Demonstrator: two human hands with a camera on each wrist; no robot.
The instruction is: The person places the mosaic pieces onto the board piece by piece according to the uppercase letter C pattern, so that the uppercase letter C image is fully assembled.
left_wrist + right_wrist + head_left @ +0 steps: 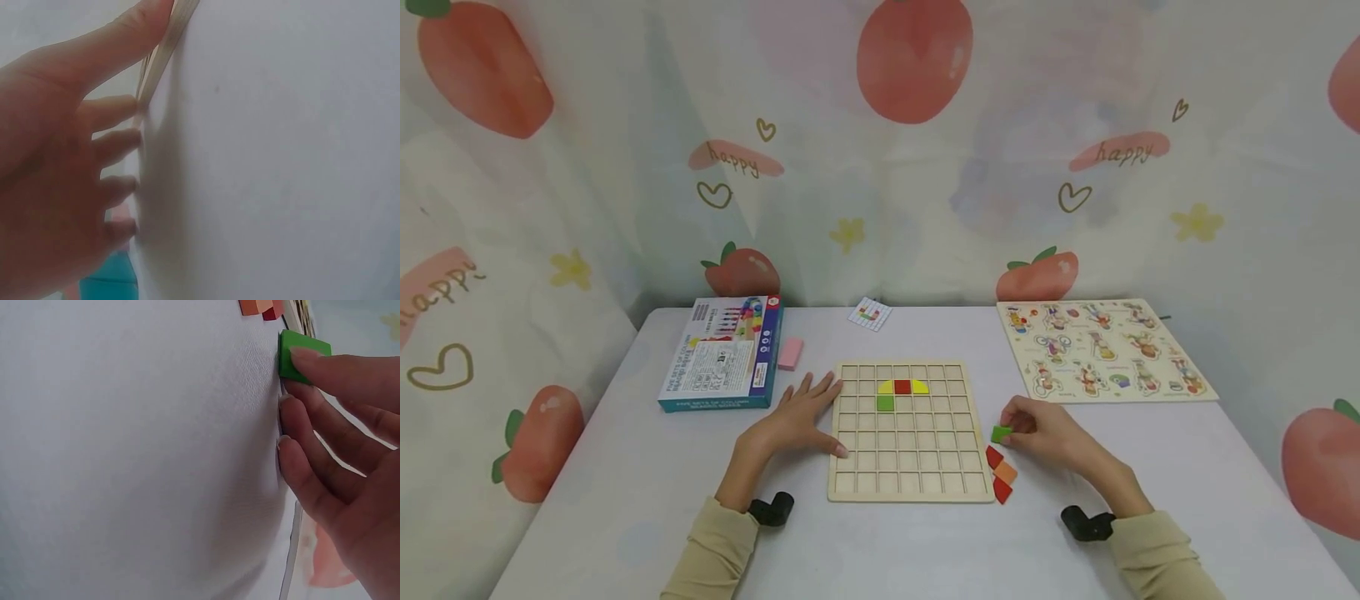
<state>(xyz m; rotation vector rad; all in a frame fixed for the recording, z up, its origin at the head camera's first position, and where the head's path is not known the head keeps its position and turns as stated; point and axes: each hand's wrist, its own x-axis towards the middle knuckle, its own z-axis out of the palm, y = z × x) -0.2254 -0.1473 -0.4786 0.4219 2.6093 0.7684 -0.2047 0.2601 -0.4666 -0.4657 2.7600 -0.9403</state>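
A wooden grid board (904, 493) lies in the middle of the table. In its upper rows sit a red square tile (902, 387), a yellow rounded tile on either side of it, and a green square tile (885, 403) below the left one. My left hand (795, 421) rests at the board's left edge with fingers spread, the thumb over the rim. Right of the board, my right hand (1043, 431) pinches a green square tile (304, 356) between thumb and fingers, close over the table. Red and orange tiles (1005, 473) lie just below it, against the board's right edge.
A blue-edged box (721, 354) lies at the back left, with a pink block (791, 353) beside it. A small pattern card (870, 314) is behind the board. At the back right lies a wooden picture puzzle board (1105, 350). A patterned curtain (910, 208) hangs behind the table.
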